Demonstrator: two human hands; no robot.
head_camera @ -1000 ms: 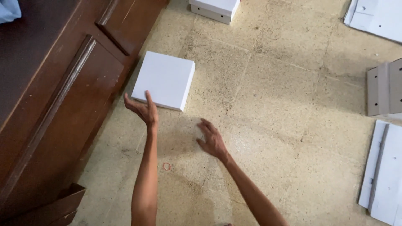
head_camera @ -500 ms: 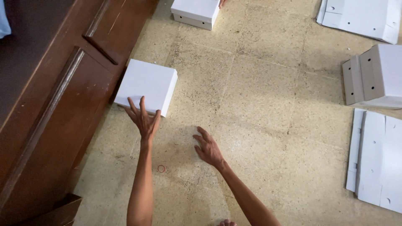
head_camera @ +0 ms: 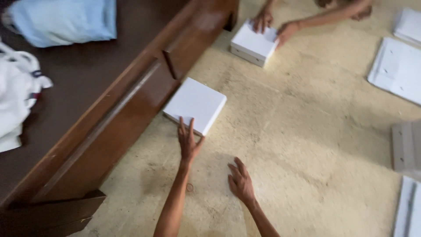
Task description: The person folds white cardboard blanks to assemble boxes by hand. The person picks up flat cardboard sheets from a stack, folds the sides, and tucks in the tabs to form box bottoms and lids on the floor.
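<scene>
Left hand [head_camera: 187,142] spread, fingertips touching the near edge of the white box [head_camera: 195,104]; right hand [head_camera: 240,182] open, empty; probably light, stiff, best gripped by opposite sides.

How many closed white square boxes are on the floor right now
2. One white box lies beside the wooden furniture, with the left hand at its near edge. A second box sits farther away under another person's hands. More may lie out of view.

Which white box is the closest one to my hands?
The white box beside the brown wooden furniture; your left hand touches it.
</scene>
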